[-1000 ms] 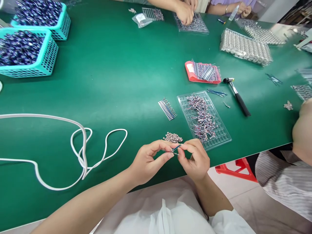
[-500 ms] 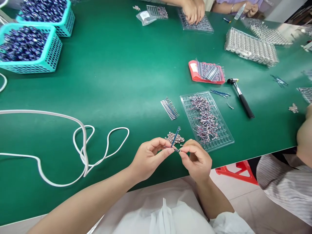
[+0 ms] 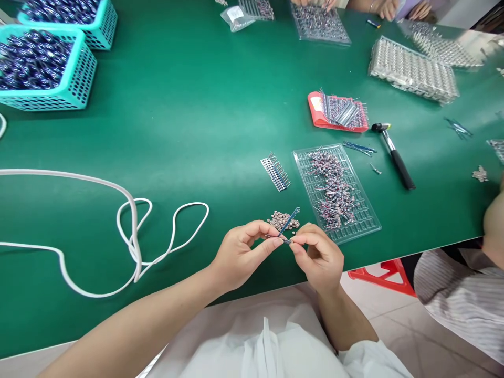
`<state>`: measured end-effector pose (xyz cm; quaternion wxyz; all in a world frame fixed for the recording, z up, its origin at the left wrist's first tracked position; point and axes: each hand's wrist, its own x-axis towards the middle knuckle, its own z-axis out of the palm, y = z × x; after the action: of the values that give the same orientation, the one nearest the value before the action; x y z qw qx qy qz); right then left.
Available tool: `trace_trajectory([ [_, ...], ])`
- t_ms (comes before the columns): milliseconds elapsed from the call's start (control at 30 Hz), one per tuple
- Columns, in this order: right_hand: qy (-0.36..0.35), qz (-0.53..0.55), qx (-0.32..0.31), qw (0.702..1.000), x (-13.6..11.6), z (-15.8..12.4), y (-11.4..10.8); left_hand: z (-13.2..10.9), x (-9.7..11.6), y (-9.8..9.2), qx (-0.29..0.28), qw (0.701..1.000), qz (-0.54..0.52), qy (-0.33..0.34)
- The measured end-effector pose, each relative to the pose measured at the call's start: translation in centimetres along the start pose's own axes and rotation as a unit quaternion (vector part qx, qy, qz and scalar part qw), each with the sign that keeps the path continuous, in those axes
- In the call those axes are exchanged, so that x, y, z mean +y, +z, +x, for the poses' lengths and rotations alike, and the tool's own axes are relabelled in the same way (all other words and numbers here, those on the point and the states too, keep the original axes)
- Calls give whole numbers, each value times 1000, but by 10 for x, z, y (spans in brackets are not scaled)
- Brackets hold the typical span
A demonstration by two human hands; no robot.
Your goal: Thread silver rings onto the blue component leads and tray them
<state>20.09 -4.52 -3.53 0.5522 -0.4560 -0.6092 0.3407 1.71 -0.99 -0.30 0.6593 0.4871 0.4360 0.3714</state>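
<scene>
My left hand (image 3: 246, 254) is closed in a pinch on a narrow blue strip (image 3: 289, 220), which slants up to the right from the fingertips. Finger and thumb of my right hand (image 3: 319, 258) pinch the end of a small dark part with thin wire (image 3: 287, 241) that spans the gap between both hands. Its exact kind is too small to make out. Just beyond the fingertips lies a pile of small round beige discs (image 3: 282, 219). A clear plastic tray (image 3: 364, 223) full of small wired parts (image 3: 333, 191) sits to the right of the pile.
A row of pinned parts (image 3: 275, 172), a red packet (image 3: 321, 118), loose blue strips (image 3: 359, 148) and a hammer (image 3: 399, 165) lie farther off. White cable (image 3: 134, 231) loops at left, below turquoise baskets (image 3: 81, 79). Co-workers' hands (image 3: 388, 8) are across the table; another person sits at right.
The blue strip now leans more to the right than before. Both my hands keep their pinch in nearly the same place. The view has shifted slightly, and the co-workers' hands across the table have moved.
</scene>
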Motion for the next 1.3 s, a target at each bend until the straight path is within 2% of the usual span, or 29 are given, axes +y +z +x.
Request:
trace_trajectory([
  [333, 9, 10, -1, 1000, 1, 0, 0, 2, -3, -3, -10, 998, 37, 40],
  [633, 17, -1, -17, 1000, 2, 0, -2, 1, 0, -3, -12, 990, 115, 82],
  [833, 39, 2, -51, 998, 2, 0, -7, 2, 2, -6, -32, 987, 136, 77],
  [1100, 118, 73, -105, 985, -2, 9, -13, 4, 7, -9, -66, 983, 160, 59],
  [1300, 131, 114, -122, 977, -3, 14, -16, 4, 8, -9, -97, 981, 162, 53],
])
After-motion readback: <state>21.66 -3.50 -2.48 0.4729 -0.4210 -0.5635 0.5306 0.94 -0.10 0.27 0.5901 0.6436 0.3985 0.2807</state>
